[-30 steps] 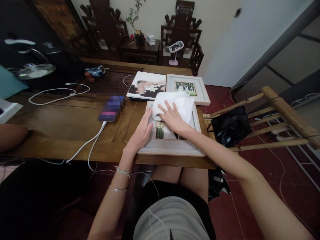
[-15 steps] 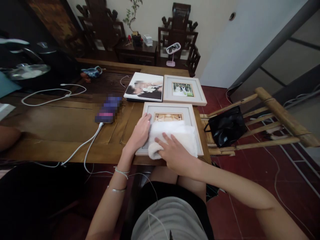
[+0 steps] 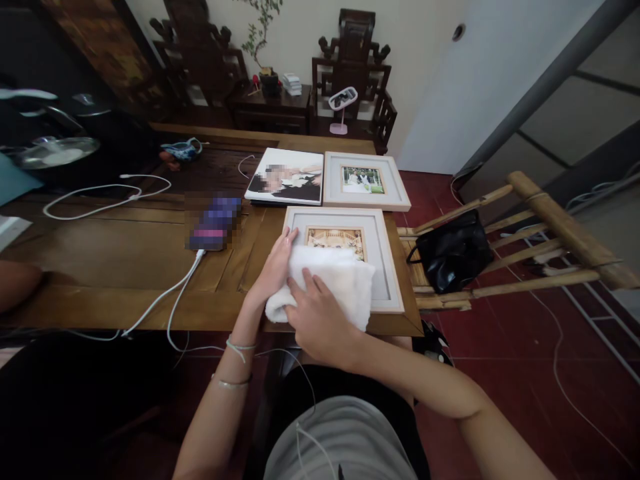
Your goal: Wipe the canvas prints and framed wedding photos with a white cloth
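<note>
The white cloth [image 3: 333,283] lies on the near-left corner of the picture frame [image 3: 385,267] at the table [image 3: 100,260] edge, right hand [image 3: 320,320] pressing flat on it, left hand [image 3: 275,263] bracing the frame's left rail.

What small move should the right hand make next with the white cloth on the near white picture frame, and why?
Probably sweep the folded white cloth away from the body, toward the far edge. It is bunched under the right hand on the near left part of the white-framed picture, leaving the far glass and right border uncovered, while the left hand steadies the frame's left edge.
</note>
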`<action>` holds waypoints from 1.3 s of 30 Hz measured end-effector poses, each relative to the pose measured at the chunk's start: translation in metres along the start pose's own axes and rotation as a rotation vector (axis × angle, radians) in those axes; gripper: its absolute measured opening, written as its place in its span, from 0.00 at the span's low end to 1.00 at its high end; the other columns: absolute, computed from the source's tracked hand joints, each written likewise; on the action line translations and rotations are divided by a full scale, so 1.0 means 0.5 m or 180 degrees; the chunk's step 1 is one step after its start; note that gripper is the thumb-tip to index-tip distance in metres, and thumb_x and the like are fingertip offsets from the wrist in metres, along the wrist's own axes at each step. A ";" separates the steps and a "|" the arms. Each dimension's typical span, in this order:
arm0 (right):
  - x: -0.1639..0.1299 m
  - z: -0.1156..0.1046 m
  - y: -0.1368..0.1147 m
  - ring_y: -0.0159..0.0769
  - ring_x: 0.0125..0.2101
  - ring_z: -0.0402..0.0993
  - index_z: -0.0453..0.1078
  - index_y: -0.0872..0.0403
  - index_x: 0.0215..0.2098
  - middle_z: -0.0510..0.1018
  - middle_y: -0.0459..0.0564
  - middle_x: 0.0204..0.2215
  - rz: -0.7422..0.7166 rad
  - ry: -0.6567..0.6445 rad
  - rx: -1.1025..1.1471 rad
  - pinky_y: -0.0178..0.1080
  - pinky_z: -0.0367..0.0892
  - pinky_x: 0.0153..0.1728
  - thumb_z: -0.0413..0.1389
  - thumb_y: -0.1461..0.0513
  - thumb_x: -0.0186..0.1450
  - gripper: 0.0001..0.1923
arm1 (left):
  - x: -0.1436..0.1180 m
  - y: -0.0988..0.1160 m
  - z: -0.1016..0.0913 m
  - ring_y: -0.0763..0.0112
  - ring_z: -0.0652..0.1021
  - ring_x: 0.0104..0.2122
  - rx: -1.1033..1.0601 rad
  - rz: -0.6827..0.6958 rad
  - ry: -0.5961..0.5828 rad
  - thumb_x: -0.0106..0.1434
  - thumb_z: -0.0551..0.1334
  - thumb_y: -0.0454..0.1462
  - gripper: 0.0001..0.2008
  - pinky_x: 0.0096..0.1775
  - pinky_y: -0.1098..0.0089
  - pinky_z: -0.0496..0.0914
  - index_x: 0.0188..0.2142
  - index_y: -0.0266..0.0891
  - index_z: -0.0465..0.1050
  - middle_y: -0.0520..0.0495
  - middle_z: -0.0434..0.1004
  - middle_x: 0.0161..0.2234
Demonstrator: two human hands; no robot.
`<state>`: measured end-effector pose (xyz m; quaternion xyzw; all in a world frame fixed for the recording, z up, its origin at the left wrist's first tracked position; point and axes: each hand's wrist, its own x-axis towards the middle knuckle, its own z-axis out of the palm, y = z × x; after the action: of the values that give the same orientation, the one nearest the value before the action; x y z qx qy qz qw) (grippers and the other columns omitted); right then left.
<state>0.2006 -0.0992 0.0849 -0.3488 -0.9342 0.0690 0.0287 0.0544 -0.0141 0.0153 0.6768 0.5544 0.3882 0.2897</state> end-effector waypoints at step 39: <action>-0.117 -0.030 0.087 0.54 0.62 0.57 0.78 0.58 0.43 0.65 0.56 0.61 0.0727 -0.0234 -0.0372 0.57 0.56 0.60 0.50 0.73 0.59 0.19 | -0.007 0.001 0.012 0.59 0.63 0.63 0.0585 0.0781 0.0226 0.70 0.51 0.37 0.17 0.62 0.54 0.59 0.55 0.34 0.67 0.36 0.70 0.57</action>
<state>0.2744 -0.1033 0.0932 -0.4513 -0.8912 0.0299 -0.0341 0.0592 -0.0173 0.0118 0.7489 0.5106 0.3920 0.1571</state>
